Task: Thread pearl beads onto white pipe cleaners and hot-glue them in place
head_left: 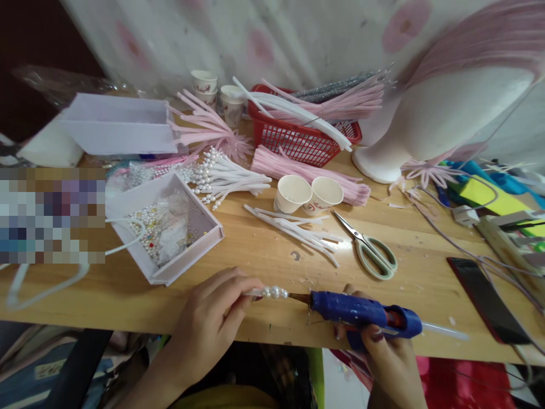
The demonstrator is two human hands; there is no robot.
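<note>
My left hand [217, 324] pinches a white pipe cleaner whose tip carries several pearl beads [275, 292]. Wrapped round the handle of a blue hot glue gun [349, 309] is my right hand [383, 346]. The gun's nozzle points left and meets or nearly meets the end bead; I cannot tell if they touch. A clear glue stick [445, 330] sticks out of the gun's back. Beyond my hands lie loose white pipe cleaners [293, 230] and a bundle of pearl-tipped white stems [234, 176]. An open white box [193, 255] of small beads stands to the left.
Green-handled scissors [374, 255] and two paper cups [293, 193] lie past the glue gun. A phone [487, 298] and cables are at right. Behind are a red basket [289, 136], pink pipe cleaners [315, 170] and a white mannequin head [451, 113].
</note>
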